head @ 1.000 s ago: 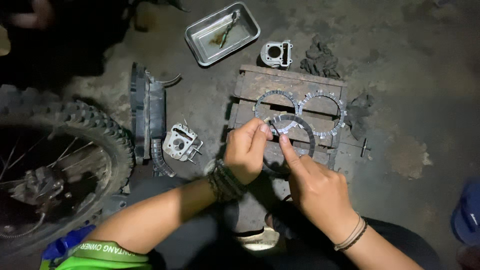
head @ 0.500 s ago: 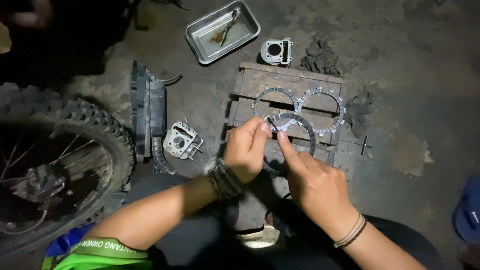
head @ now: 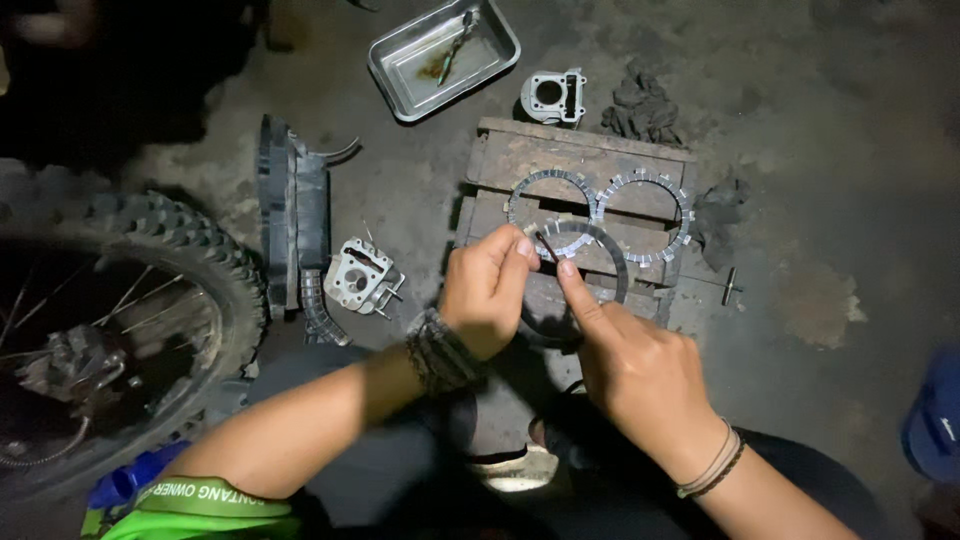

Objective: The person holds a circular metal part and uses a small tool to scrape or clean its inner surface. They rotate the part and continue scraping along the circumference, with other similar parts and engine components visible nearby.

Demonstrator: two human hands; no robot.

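My left hand [head: 488,290] pinches the near-left edge of a toothed grey metal ring [head: 603,252] and holds it just above a wooden board [head: 585,150]. My right hand [head: 632,362] reaches in from the right with its forefinger stretched to the ring's edge. It grips a thin dark tool [head: 546,245] whose tip meets the ring beside my left thumb. Two more toothed rings [head: 550,192] [head: 652,208] lie flat side by side on the board, just beyond the held one.
A metal tray [head: 400,75] and a small engine cylinder [head: 553,95] sit on the floor beyond the board, with dark rags [head: 645,105] to the right. A cylinder head [head: 360,278], a black plastic part [head: 290,225] and a knobbly tyre [head: 190,255] lie left. A T-handled tool [head: 730,285] lies right.
Both hands stay at the ring. My right forefinger and the thin tool have shifted slightly along its near edge.
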